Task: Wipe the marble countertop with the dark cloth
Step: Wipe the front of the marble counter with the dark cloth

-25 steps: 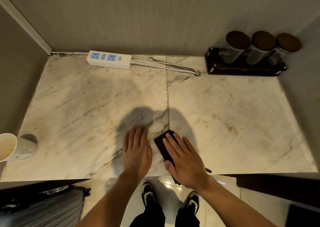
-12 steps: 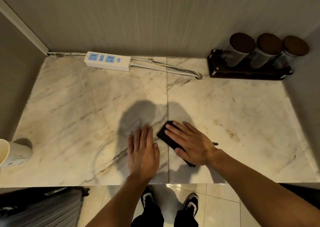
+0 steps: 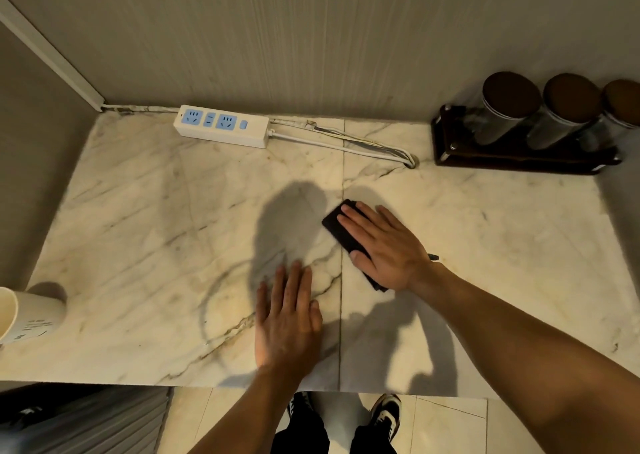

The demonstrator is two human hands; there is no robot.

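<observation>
At the near edge of the marble countertop [image 3: 145, 245], just left of the seam between the two slabs, the left hand [image 3: 287, 318] lies flat, palm down, fingers straight and close together, holding nothing. Below the edge, two dark shoes [image 3: 384, 412] with white trim stand on the tiled floor.

A little farther in and just right of the seam, the right hand [image 3: 384, 245] presses flat on the dark cloth [image 3: 341, 226]. The fingers are spread and stretched out over it rather than curled around it, so the cloth is pinned under the palm, not pinched. The cloth is folded into a narrow strip lying at a slant; its far corner pokes out past the fingertips and its near end shows under the heel of the hand.

At the far left edge a white paper cup [image 3: 24, 318] lies tipped toward the camera.

Against the back wall, a white power strip [image 3: 221, 130] with blue sockets lies left of centre, its cord [image 3: 346, 145] running right. In the back right corner, a dark tray [image 3: 512, 159] holds three jars [image 3: 561, 114] with brown lids.
</observation>
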